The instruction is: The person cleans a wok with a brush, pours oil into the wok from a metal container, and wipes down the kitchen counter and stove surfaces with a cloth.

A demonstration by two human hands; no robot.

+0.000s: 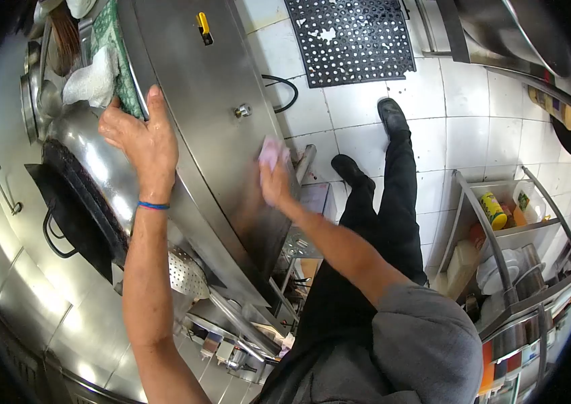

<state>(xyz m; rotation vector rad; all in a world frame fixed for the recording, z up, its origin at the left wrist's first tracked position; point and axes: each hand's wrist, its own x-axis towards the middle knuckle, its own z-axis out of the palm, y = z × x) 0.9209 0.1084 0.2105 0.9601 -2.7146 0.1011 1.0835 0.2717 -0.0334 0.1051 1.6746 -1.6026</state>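
Note:
A pink cloth [271, 151] is held in my right hand [274, 183] and pressed against the steel front panel [214, 155] of the cooking station, below a small metal knob [242, 110]. My left hand [142, 140] rests at the station's top edge with its thumb apart from the fingers; its palm side is hidden. Beside its fingertips lie a white cloth [93, 79] and a green patterned cloth [107, 40]. A blue band circles my left wrist. Past that hand sits a large shiny metal wok [90, 158].
A black wok [73, 225] and a perforated ladle [187, 273] are left of and below the panel. A yellow-handled valve [204, 25] sits higher up. A black perforated mat [353, 40] lies on the white tiles. A shelf cart [501, 232] with containers stands right of my legs.

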